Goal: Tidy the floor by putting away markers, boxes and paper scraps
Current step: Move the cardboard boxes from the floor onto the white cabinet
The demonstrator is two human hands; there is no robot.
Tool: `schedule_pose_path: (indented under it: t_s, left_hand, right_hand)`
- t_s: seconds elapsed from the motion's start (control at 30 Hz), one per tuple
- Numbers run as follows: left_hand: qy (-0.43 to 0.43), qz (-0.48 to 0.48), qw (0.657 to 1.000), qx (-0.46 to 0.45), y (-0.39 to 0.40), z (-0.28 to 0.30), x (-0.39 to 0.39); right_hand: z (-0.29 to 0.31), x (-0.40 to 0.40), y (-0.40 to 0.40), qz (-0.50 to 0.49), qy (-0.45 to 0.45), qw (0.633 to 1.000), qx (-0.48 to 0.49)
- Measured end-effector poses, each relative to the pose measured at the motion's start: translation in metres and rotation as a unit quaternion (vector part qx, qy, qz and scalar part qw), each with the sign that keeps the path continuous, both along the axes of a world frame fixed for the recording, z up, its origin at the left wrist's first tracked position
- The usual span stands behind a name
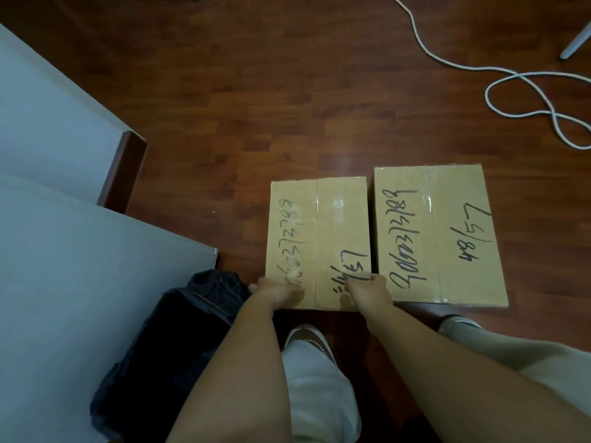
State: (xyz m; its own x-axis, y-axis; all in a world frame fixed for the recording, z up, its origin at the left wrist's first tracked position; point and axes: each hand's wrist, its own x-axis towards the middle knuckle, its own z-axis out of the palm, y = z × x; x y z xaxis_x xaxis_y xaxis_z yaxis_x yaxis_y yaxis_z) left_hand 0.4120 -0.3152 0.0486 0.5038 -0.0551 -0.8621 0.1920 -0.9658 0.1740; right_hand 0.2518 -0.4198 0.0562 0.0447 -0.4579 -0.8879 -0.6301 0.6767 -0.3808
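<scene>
Far left, a pale grey wall panel (64, 251) with a reddish-brown skirting strip (124, 171) borders the dark red-brown laminate floor (224, 107). Below it a dark blue crumpled fabric bag (166, 340) lies against the panel, just beside the left hand (275, 287). That hand is clenched on the near left corner of the smaller taped brown cardboard box with black marker writing (316, 238), which sits flat on the floor. The right hand (367, 287) grasps the same box at its near right corner, fingers curled over the top edge. Just beside it to the right, barely apart, rests a larger taped brown cardboard box with black marker writing (438, 235), untouched. A white coiled cable (518, 91) lies well apart toward the floor's far right corner. Judgement: sealed and stiff, weight unknown, tape slick; hold low at opposite corners or beneath, not on the taped seam.
</scene>
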Motion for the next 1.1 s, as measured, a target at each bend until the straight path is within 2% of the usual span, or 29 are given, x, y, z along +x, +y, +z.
schedule_pose_path:
  t_s: [0.1,0.17,0.3,0.4,0.57,0.77,0.9,1.1]
  left_hand:
    - [0.005,0.064,0.998,-0.029,-0.001,-0.004,0.000]
    - [-0.012,0.072,0.997,-0.029,-0.004,-0.005,-0.001]
    - [-0.110,0.002,0.994,0.013,-0.014,0.006,-0.006]
    - [-0.161,-0.034,0.986,0.001,-0.030,0.028,0.000]
    - [-0.185,-0.004,0.974,-0.131,-0.038,0.070,0.024]
    - [-0.216,0.020,0.957,-0.194,-0.030,0.138,0.026]
    - [-0.259,0.078,0.923,-0.273,-0.016,0.192,0.013]
    - [-0.352,0.130,0.848,-0.373,0.000,0.311,-0.002]
  right_hand:
    - [-0.001,-0.003,0.001,0.031,0.022,0.999,0.019]
    - [-0.003,-0.002,0.004,0.061,0.047,0.997,0.014]
    - [0.002,0.006,0.003,0.049,0.084,0.995,-0.024]
    - [0.016,0.013,-0.006,0.025,0.087,0.992,-0.091]
    - [0.049,0.014,-0.018,-0.066,-0.018,0.991,-0.118]
    - [0.098,0.016,-0.008,-0.177,-0.161,0.963,-0.121]
    - [0.161,0.019,-0.011,-0.205,-0.268,0.929,-0.151]
    - [0.277,0.028,-0.018,-0.161,-0.401,0.870,-0.237]
